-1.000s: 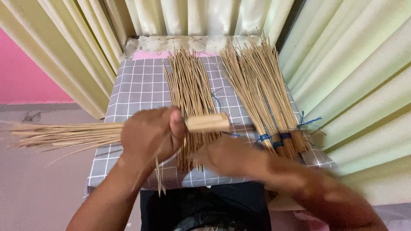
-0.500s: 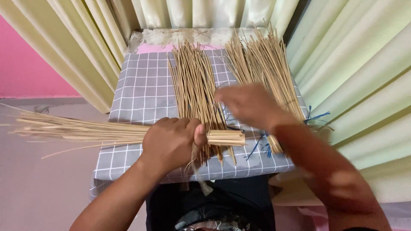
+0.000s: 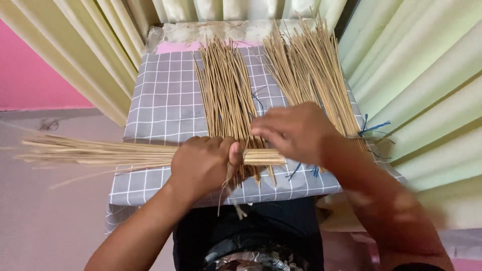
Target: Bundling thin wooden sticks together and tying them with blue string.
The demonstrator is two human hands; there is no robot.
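— Where are your hands?

— My left hand is wrapped tight round a bundle of thin dry sticks, fist closed, near the middle of the near edge of the tabletop. My right hand is just to the right of it, palm down, fingers half curled over the bundle's cut end. Whether those fingers pinch a stick or only rest there, I cannot tell; the hand is slightly blurred.

— Which way does the bundle lie?

— Its long axis runs left to right. The squared butt end pokes out of my fist to the right, under my right hand; the thin tips fan out far to the left, past the tabletop's edge and over the floor. So the left hand carries it, and the right is the one nearer the butt.

— What's under and beyond?

— A grey cloth with a white grid covers the tabletop. Two loose sheaves lie on it, running near to far, crosswise to my bundle: a middle sheaf whose near ends pass under the bundle, and a right sheaf beyond my right hand. Bits of blue string trail at the right edge.

— And the room?

— Pale curtains hang on the left, the far side and the right, with a pink wall at left.
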